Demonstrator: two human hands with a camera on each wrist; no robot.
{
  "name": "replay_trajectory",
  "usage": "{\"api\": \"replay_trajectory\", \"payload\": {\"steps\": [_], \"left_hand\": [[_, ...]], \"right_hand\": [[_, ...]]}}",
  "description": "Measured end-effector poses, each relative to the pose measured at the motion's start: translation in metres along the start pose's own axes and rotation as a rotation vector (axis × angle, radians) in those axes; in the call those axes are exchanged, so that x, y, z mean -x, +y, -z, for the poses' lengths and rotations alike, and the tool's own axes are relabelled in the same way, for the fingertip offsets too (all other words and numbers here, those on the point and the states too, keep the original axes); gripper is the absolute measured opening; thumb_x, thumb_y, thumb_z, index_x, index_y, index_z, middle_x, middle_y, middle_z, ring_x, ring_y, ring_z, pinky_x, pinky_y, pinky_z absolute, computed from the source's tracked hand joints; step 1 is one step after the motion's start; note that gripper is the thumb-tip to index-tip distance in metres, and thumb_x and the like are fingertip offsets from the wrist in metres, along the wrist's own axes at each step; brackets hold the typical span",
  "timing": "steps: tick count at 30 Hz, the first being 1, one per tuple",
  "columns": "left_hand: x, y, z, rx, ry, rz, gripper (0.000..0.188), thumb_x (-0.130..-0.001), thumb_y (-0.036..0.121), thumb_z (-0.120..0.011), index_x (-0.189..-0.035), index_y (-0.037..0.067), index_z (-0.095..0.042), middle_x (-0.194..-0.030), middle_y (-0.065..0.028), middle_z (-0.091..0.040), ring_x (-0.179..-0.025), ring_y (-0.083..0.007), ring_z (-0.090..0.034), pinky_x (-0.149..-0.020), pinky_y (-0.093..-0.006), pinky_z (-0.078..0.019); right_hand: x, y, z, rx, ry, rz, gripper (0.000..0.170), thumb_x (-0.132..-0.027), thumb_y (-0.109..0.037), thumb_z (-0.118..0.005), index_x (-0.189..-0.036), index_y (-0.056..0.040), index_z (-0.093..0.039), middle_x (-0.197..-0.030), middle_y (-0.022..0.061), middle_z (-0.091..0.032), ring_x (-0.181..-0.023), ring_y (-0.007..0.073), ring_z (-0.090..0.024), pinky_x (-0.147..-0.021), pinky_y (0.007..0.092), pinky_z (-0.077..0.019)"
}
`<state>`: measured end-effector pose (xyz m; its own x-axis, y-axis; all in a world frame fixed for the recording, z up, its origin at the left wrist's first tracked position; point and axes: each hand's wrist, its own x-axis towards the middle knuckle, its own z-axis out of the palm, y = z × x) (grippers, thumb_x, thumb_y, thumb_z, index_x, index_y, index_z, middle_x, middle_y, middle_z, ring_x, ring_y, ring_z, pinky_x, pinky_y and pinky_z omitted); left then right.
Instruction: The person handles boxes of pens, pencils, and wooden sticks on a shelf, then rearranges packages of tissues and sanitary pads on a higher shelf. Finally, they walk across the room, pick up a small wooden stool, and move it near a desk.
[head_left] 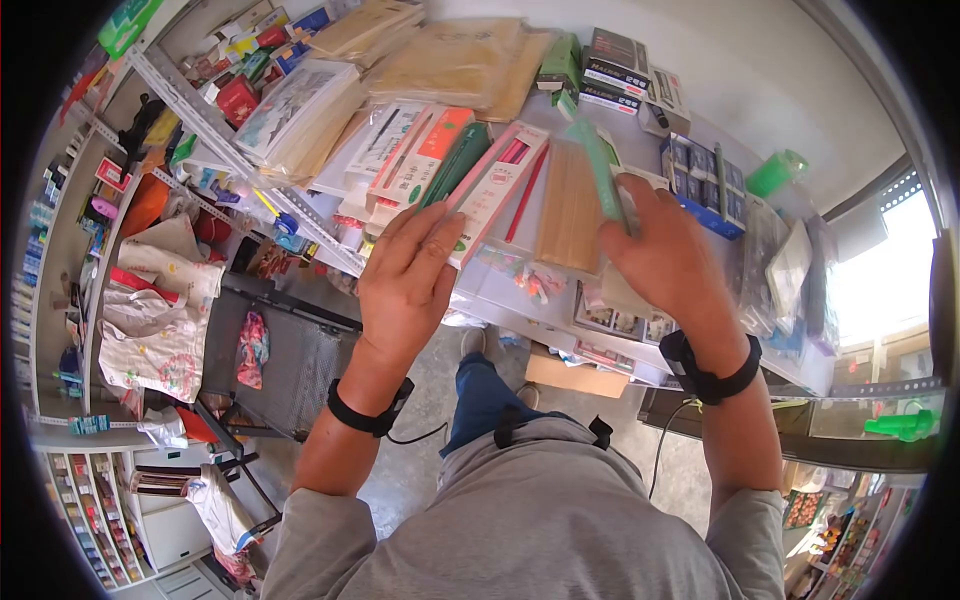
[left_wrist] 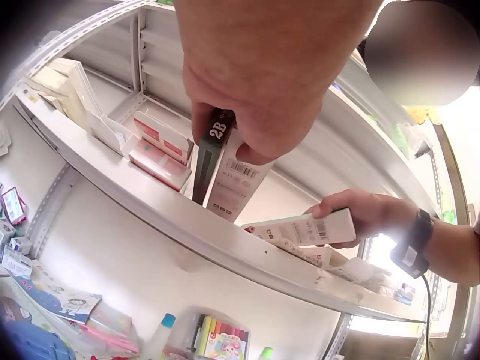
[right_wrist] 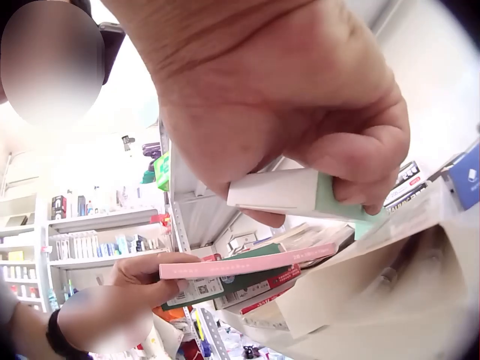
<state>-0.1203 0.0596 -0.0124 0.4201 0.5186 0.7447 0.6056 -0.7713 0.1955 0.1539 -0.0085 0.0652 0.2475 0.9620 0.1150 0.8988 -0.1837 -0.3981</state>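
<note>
My left hand grips a long pink pencil box by its near end. Right against it stands a dark green box marked 2B, with the fingers of that hand at its end too. In my right hand is a slim light green box, pinched between thumb and fingers; its white end faces the right wrist camera. Between the two hands a red pencil lies beside a flat brown packet on the shelf.
Orange and white boxes sit left of the pink one. Behind are brown envelopes in plastic and stacked black boxes. A blue tray of small boxes stands right. A dark chair is at left, below the shelf's perforated metal edge.
</note>
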Motion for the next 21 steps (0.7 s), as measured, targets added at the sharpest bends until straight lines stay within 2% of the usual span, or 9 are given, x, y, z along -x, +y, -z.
{"api": "replay_trajectory", "payload": {"steps": [5,11,14,17,21], "left_hand": [[0.004,0.014,-0.007,-0.047,-0.054,0.037,0.055,-0.07,-0.005,-0.072,-0.123,0.01,-0.073,-0.131,-0.0089,-0.068,-0.121,-0.0341,-0.065,-0.1,-0.0419,-0.0552],[0.009,0.022,-0.015,-0.054,-0.136,0.004,0.056,-0.069,-0.003,-0.075,-0.123,0.011,-0.072,-0.141,-0.0095,-0.061,-0.128,-0.0388,-0.058,-0.103,-0.0449,-0.054],[0.008,0.024,-0.014,-0.037,-0.19,0.014,0.058,-0.068,-0.001,-0.077,-0.125,0.011,-0.07,-0.145,-0.0114,-0.057,-0.132,-0.0411,-0.054,-0.106,-0.0467,-0.0518],[0.003,0.024,-0.013,0.002,-0.234,0.019,0.062,-0.066,0.001,-0.08,-0.127,0.01,-0.069,-0.146,-0.0131,-0.055,-0.133,-0.0422,-0.052,-0.109,-0.0475,-0.0499],[-0.009,0.017,-0.021,0.006,-0.244,-0.033,0.065,-0.064,0.003,-0.083,-0.127,0.01,-0.068,-0.144,-0.0136,-0.056,-0.133,-0.0421,-0.052,-0.11,-0.0474,-0.0489]], "right_hand": [[-0.002,-0.019,-0.019,0.233,-0.039,0.079,0.063,-0.088,-0.033,-0.064,-0.14,0.0001,-0.052,-0.121,0.0293,-0.061,-0.097,0.0444,-0.072,-0.084,0.0524,-0.0589],[0.003,-0.024,-0.05,0.287,0.091,0.238,0.062,-0.087,-0.033,-0.069,-0.136,0.0026,-0.052,-0.123,0.029,-0.06,-0.085,0.0408,-0.075,-0.074,0.0486,-0.0621],[0.001,-0.025,-0.051,0.341,0.063,0.213,0.063,-0.086,-0.033,-0.07,-0.135,0.0017,-0.053,-0.12,0.0267,-0.062,-0.085,0.0398,-0.075,-0.074,0.0475,-0.0624],[-0.001,-0.026,-0.039,0.319,-0.084,0.13,0.062,-0.085,-0.035,-0.071,-0.132,0.0013,-0.054,-0.114,0.0257,-0.066,-0.087,0.0402,-0.074,-0.075,0.0484,-0.0617],[-0.007,-0.012,-0.032,0.208,0.025,0.119,0.06,-0.084,-0.037,-0.07,-0.129,0.0003,-0.057,-0.106,0.0239,-0.069,-0.09,0.0409,-0.074,-0.079,0.0489,-0.0603]]}}
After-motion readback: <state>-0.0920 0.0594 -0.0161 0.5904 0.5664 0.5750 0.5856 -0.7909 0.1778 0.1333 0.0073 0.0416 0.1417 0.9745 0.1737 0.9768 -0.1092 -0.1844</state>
